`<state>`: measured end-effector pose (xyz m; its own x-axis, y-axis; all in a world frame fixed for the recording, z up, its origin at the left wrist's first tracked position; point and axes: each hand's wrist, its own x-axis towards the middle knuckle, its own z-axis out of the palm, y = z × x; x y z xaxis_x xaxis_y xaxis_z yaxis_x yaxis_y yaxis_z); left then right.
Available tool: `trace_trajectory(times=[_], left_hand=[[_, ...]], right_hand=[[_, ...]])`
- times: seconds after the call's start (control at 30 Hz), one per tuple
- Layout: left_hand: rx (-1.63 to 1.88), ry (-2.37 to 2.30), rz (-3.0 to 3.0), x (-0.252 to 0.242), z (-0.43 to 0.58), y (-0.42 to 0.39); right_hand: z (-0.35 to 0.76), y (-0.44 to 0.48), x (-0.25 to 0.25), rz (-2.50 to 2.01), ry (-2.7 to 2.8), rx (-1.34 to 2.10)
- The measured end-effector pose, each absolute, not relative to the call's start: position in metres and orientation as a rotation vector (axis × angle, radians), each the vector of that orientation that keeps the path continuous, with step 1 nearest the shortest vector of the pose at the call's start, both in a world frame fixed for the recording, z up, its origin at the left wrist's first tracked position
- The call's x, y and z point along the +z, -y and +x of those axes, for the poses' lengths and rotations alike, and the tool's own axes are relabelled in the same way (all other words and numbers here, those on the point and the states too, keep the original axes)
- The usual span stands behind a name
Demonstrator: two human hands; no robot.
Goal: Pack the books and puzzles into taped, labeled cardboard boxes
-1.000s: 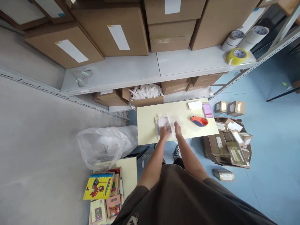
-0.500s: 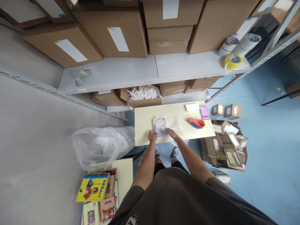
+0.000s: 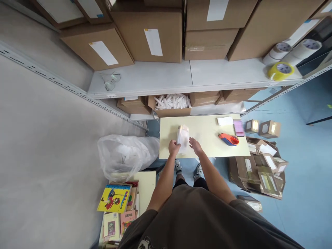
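My left hand [image 3: 174, 147] grips the near left edge of a book [image 3: 180, 130] wrapped in translucent plastic film [image 3: 184, 135]. The book is tilted up on its side above the pale yellow table [image 3: 204, 128], and the film covers most of it. My right hand [image 3: 195, 146] is just right of the film, with fingers stretched out and apart, holding nothing. Farther right on the table lies an orange and blue hand tool [image 3: 228, 139]; its exact kind is unclear. Behind it are a white folded sheet [image 3: 224, 121] and a blurred purple item [image 3: 238, 128].
Shelving with cardboard boxes [image 3: 158, 38] and tape rolls [image 3: 280, 71] rises behind the table. A box of white pieces [image 3: 172, 112] sits on the lower shelf. At left are a plastic sack [image 3: 129, 155] and stacked books [image 3: 115, 199]; at right, a large carton of small boxes [image 3: 242, 173].
The wrapped book has gone from lying flat to tilted on its side, and the film spread to its right is drawn in. My right hand has let go and opened. The camera view has shifted.
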<state>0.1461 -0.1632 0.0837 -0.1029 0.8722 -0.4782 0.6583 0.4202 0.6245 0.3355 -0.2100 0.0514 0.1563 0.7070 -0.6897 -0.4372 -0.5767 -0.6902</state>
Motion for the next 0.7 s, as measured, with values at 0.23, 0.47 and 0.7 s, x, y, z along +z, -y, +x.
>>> trace_trajectory(times=[0.23,0.47,0.7], left_hand=[[0.232,-1.744,1.629,0.1,0.239,0.204],[0.0,-1.603,1.861,0.079,0.308,0.241],[0.25,-1.694,1.545,0.071,0.268,0.203]], right_hand=[[0.385,0.258,0.064,-1.511,0.263,1.434],[0.428,0.292,0.052,-1.627,0.195,1.356],[0.435,0.286,0.041,-1.594,0.176,1.465]])
